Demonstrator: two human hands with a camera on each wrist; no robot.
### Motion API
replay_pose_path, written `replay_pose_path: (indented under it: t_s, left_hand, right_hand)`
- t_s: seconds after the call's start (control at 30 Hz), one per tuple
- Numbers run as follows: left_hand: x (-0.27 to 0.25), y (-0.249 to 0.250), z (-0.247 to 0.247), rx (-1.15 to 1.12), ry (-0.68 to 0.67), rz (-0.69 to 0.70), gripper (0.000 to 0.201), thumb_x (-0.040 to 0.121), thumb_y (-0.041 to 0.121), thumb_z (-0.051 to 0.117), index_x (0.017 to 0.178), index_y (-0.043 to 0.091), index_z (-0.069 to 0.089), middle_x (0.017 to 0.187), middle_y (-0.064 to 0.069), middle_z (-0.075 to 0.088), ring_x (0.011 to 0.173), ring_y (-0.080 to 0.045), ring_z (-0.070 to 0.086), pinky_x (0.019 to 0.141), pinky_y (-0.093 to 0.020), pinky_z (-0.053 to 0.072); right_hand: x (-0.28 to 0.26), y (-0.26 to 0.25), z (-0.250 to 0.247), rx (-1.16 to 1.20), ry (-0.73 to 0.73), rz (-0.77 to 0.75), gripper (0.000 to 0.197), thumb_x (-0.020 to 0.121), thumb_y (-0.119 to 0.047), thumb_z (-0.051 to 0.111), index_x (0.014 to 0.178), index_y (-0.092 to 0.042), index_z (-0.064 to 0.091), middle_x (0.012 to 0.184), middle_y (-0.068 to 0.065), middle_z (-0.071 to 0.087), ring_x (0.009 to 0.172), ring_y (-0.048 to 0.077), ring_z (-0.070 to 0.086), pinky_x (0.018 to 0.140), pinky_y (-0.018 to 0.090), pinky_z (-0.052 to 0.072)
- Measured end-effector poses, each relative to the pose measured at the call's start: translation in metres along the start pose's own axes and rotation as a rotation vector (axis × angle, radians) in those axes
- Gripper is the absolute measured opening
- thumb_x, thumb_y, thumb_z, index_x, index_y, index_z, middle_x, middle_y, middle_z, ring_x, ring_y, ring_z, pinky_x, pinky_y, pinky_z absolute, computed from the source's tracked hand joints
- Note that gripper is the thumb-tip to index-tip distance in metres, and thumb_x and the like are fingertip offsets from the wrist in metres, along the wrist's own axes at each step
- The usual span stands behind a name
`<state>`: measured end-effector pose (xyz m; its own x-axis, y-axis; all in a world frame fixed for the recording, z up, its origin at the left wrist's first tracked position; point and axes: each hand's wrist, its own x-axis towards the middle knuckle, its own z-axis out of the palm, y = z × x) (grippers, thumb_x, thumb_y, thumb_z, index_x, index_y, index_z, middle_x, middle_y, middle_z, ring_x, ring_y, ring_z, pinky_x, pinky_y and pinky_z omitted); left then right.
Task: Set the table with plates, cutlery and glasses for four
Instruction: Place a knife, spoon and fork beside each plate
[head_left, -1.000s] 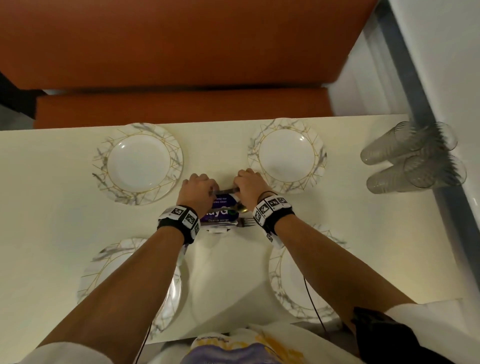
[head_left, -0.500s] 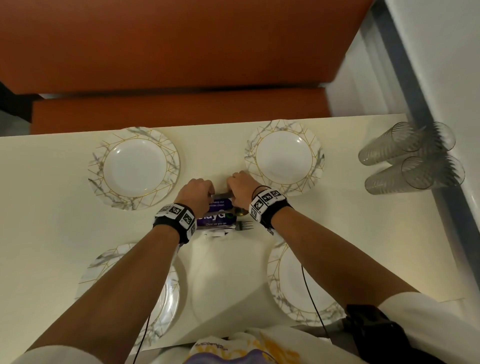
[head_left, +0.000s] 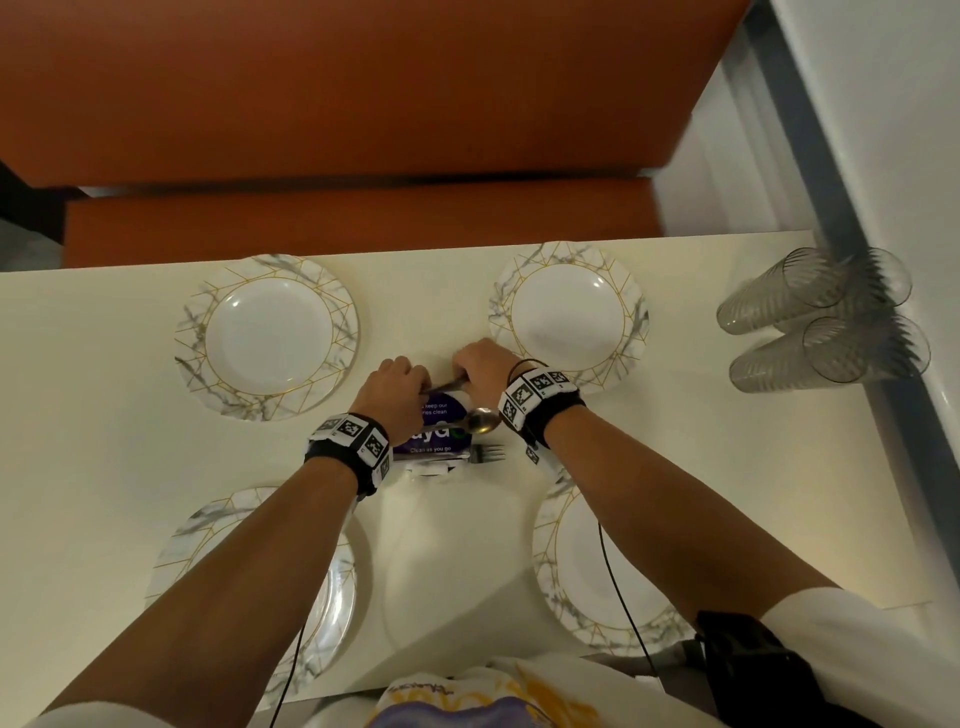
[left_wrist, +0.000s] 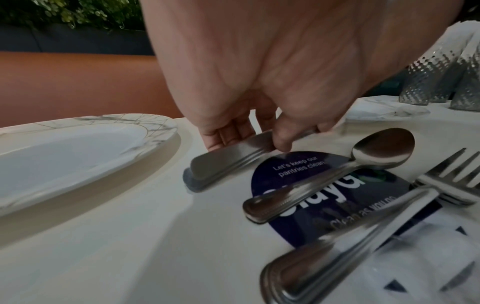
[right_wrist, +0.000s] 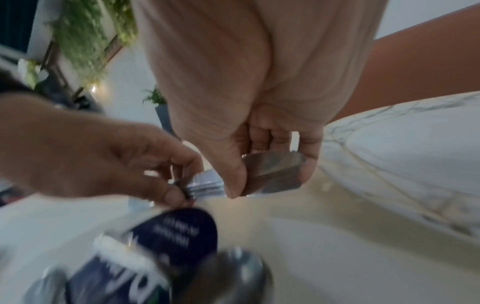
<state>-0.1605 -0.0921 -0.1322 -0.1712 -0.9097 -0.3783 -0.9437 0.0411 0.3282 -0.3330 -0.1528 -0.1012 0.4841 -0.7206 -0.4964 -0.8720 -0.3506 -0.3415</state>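
Both hands meet at the table's middle over a small bundle of steel knives (head_left: 445, 385). My left hand (head_left: 397, 387) pinches the knife handles (left_wrist: 228, 162) between thumb and fingers. My right hand (head_left: 480, 364) pinches the serrated blade end (right_wrist: 272, 174). Just behind them a spoon (head_left: 480, 421) and a fork (head_left: 485, 453) lie on a purple card (head_left: 434, 431). Marble-patterned plates sit far left (head_left: 267, 335), far right (head_left: 569, 317), near left (head_left: 332, 597) and near right (head_left: 582, 577), the near ones partly under my forearms.
Several clear ribbed plastic glasses (head_left: 821, 322) lie stacked on their sides at the table's far right, by the wall. An orange bench (head_left: 363, 228) runs along the far table edge (head_left: 415, 249). White napkins (head_left: 428, 470) lie below the purple card.
Both hands stay on the knives at the table's middle. My right hand has edged slightly left, closer to the left hand.
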Motion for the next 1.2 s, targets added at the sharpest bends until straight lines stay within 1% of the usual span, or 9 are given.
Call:
replay_pose_path:
  t_s: [0.17,0.33,0.43,0.53,0.7,0.8,0.93,1.03,1.2]
  left_hand:
    - [-0.005,0.000,-0.013,-0.175,0.088,0.000,0.010,0.104,0.010,0.045,0.113,0.011,0.049,0.092,-0.007,0.058,0.074,-0.028,0.056,0.061,-0.038,0.041]
    - [-0.022,0.010,-0.033,-0.692,0.188,-0.215,0.013,0.106,0.015,0.043,0.106,0.011,0.055,0.076,-0.002,0.064,0.061,-0.023,0.058,0.054,-0.033,0.049]
    - [-0.044,0.020,-0.040,-1.075,0.160,-0.323,0.014,0.108,0.020,0.049,0.105,0.009,0.058,0.072,-0.003,0.070,0.051,-0.020,0.059,0.043,-0.027,0.045]
    - [-0.067,0.027,-0.042,-1.264,0.169,-0.361,0.016,0.108,0.022,0.053,0.112,0.010,0.062,0.087,-0.012,0.077,0.059,-0.024,0.068,0.046,-0.029,0.051]
    - [-0.103,0.029,-0.035,-1.315,0.195,-0.366,0.019,0.107,0.033,0.053,0.112,0.017,0.061,0.080,-0.022,0.073,0.045,-0.028,0.057,0.038,-0.023,0.036]
    - [-0.125,0.027,-0.032,-1.294,0.213,-0.370,0.022,0.108,0.036,0.050,0.107,0.015,0.059,0.063,-0.011,0.062,0.044,-0.023,0.051,0.039,-0.022,0.031]
    - [-0.154,0.020,-0.029,-1.227,0.234,-0.337,0.027,0.109,0.028,0.048,0.088,0.013,0.057,0.055,0.001,0.052,0.044,-0.017,0.039,0.036,-0.022,0.028]
    - [-0.180,0.010,-0.023,-1.269,0.224,-0.327,0.029,0.109,0.022,0.048,0.094,0.001,0.062,0.055,0.005,0.061,0.043,-0.016,0.044,0.036,-0.023,0.033]
    - [-0.220,-0.012,0.000,-1.362,0.206,-0.320,0.024,0.109,0.018,0.049,0.113,0.004,0.068,0.096,-0.013,0.080,0.086,-0.028,0.079,0.076,-0.043,0.064]
  right_hand:
    - [0.007,-0.004,-0.028,0.034,0.259,-0.064,0.015,0.090,-0.023,0.067,0.105,-0.023,0.065,0.105,-0.001,0.059,0.102,0.020,0.052,0.095,0.041,0.044]
    - [0.002,-0.024,-0.026,0.572,0.705,0.101,0.049,0.084,-0.024,0.072,0.129,-0.017,0.052,0.119,0.004,0.057,0.105,0.019,0.056,0.085,0.028,0.048]
    - [-0.006,-0.040,-0.012,0.862,0.475,0.222,0.035,0.091,-0.037,0.068,0.119,-0.016,0.065,0.106,-0.001,0.068,0.095,0.015,0.064,0.081,0.030,0.053]
    - [-0.015,-0.053,0.005,0.840,0.393,0.117,0.021,0.090,-0.033,0.069,0.103,-0.017,0.075,0.093,-0.008,0.072,0.088,0.011,0.068,0.085,0.039,0.059]
    - [-0.032,-0.076,0.015,0.928,0.347,0.185,0.005,0.085,-0.023,0.071,0.087,-0.022,0.075,0.088,-0.006,0.075,0.086,0.014,0.070,0.087,0.039,0.059]
    - [-0.044,-0.095,0.024,0.972,0.389,0.224,0.006,0.082,-0.022,0.071,0.079,-0.026,0.073,0.081,-0.009,0.074,0.081,0.011,0.071,0.082,0.039,0.061]
    - [-0.061,-0.124,0.039,1.085,0.463,0.276,0.010,0.084,-0.029,0.072,0.091,-0.021,0.074,0.084,-0.005,0.076,0.076,0.014,0.074,0.079,0.040,0.062]
    - [-0.075,-0.141,0.057,0.996,0.405,0.250,0.019,0.087,-0.031,0.071,0.097,-0.015,0.075,0.087,-0.002,0.076,0.079,0.015,0.073,0.080,0.037,0.060]
    - [-0.103,-0.154,0.083,0.886,0.465,0.236,0.018,0.094,-0.031,0.065,0.092,-0.016,0.073,0.085,-0.002,0.076,0.080,0.015,0.072,0.078,0.032,0.057]
